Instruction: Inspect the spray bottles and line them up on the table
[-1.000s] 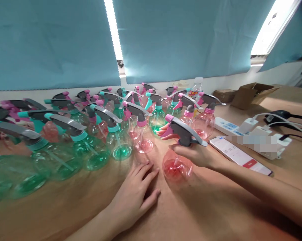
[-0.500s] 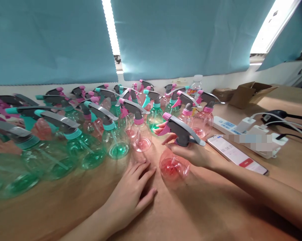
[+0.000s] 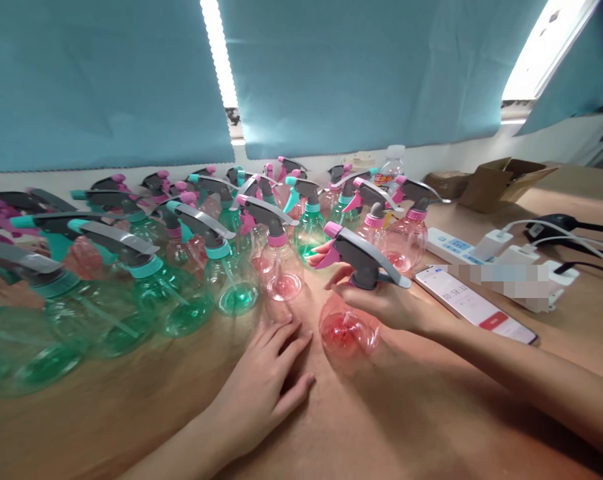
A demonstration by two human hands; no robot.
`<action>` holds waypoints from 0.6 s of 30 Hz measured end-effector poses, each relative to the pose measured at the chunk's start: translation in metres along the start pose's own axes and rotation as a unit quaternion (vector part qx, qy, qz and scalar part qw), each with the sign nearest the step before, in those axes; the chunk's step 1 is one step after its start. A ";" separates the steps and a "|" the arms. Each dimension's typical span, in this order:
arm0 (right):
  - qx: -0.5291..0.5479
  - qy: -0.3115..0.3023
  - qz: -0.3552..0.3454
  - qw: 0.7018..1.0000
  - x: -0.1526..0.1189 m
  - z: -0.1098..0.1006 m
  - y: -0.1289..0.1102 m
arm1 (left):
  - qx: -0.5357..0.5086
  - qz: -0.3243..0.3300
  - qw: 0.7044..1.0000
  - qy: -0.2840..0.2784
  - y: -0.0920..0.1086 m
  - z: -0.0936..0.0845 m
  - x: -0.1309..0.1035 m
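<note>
A clear red spray bottle (image 3: 349,333) with a grey and pink trigger head stands upright on the table (image 3: 301,427) in front of me. My right hand (image 3: 376,300) is closed around its neck, just under the head; some fingers are hidden behind it. To the left of that bottle, my left hand (image 3: 266,373) lies flat on the tabletop, fingers stretched out and holding nothing. Just beyond its fingertips is another pink spray bottle (image 3: 281,270), with a green spray bottle (image 3: 230,283) beside it.
Several more green and pink spray bottles (image 3: 174,300) crowd the left and back. On the right lie a phone (image 3: 474,303) showing a timer and a white power strip (image 3: 451,247) with plugs and cables. Farther back are an open cardboard box (image 3: 496,187) and a clear plastic bottle (image 3: 394,163).
Both hands and the held spray bottle stay practically where they were. The view has shifted very slightly, and the phone's timer reading has advanced.
</note>
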State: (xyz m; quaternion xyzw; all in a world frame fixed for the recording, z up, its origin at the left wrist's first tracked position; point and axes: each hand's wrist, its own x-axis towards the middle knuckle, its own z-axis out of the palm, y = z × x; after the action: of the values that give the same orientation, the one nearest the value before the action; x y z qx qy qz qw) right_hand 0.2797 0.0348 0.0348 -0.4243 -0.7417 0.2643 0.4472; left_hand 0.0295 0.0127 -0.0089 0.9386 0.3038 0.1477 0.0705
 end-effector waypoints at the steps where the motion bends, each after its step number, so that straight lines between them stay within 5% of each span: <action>1: 0.003 -0.005 0.001 1.000 0.001 0.000 -0.002 | 0.000 0.001 1.000 0.001 0.000 0.000 0.000; 18: 0.082 -0.016 -0.008 0.996 0.006 0.004 -0.017 | 0.001 0.001 1.000 0.005 0.000 -0.001 0.001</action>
State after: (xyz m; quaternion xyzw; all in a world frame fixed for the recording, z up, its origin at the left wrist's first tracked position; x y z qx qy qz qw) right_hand 0.2682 0.0315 0.0486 -0.3760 -0.7278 0.3273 0.4710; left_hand 0.0297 0.0130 -0.0081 0.9382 0.3031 0.1525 0.0678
